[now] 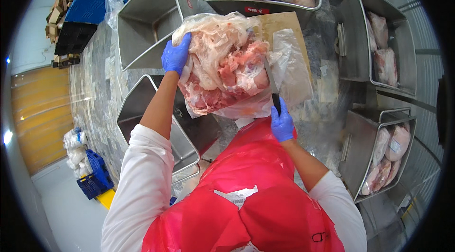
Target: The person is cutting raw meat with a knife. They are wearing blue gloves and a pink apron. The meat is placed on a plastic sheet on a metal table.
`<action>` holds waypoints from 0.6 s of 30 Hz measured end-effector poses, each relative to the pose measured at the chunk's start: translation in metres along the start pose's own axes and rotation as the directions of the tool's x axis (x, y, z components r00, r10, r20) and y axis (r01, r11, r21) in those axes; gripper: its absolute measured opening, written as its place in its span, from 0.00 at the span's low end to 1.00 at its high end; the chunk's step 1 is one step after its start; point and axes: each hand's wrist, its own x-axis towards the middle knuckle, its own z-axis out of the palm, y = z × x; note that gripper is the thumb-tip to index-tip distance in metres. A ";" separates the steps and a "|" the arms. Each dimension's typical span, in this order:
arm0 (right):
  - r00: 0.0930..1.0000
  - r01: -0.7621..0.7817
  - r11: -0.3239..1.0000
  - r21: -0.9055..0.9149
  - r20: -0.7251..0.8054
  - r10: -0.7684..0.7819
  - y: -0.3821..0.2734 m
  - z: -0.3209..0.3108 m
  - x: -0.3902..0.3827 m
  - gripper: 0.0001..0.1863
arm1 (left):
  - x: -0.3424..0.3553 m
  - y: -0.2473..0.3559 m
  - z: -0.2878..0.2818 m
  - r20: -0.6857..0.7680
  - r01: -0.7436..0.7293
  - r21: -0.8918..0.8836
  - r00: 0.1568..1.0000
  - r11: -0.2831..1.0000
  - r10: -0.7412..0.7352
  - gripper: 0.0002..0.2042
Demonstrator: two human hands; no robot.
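Note:
A large raw piece of meat (237,74) with pale fat and membrane lies in front of me on a plastic sheet. My left hand (176,55), in a blue glove, grips its upper left edge, with some fingers hidden behind the fat. In my right hand (283,123), also gloved in blue, is the black handle of a knife (271,81). The blade points away from me along the meat's right side; its tip is by the flesh. Right of the blade spreads clear plastic wrap (287,60) over a brown cardboard sheet (299,31).
Two metal tubs stand at the left, an upper one (124,38) and a lower one (182,133). A metal tub (218,4) of wrapped meat is beyond the board. More tubs (358,53) with bagged meat line the right. Blue pallets (90,5) stand far left.

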 end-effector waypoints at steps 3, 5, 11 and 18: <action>0.963 -0.172 0.965 -0.198 0.171 0.207 -0.030 -0.074 -0.007 0.27 | 0.003 -0.006 0.004 0.003 0.012 0.005 1.000 1.000 -0.012 0.44; 0.996 0.065 0.967 -0.245 0.079 -0.047 -0.004 -0.114 -0.025 0.25 | -0.004 0.007 0.000 0.006 0.042 0.020 0.999 0.999 -0.042 0.44; 0.984 0.038 0.973 -0.228 0.180 0.004 -0.057 -0.212 0.025 0.24 | -0.008 0.008 -0.001 -0.013 0.082 0.066 0.997 0.994 -0.082 0.42; 0.772 0.420 0.777 -0.469 0.635 -0.035 -0.210 -0.230 0.213 0.21 | -0.015 0.016 -0.006 -0.027 0.075 0.013 0.997 0.997 -0.075 0.39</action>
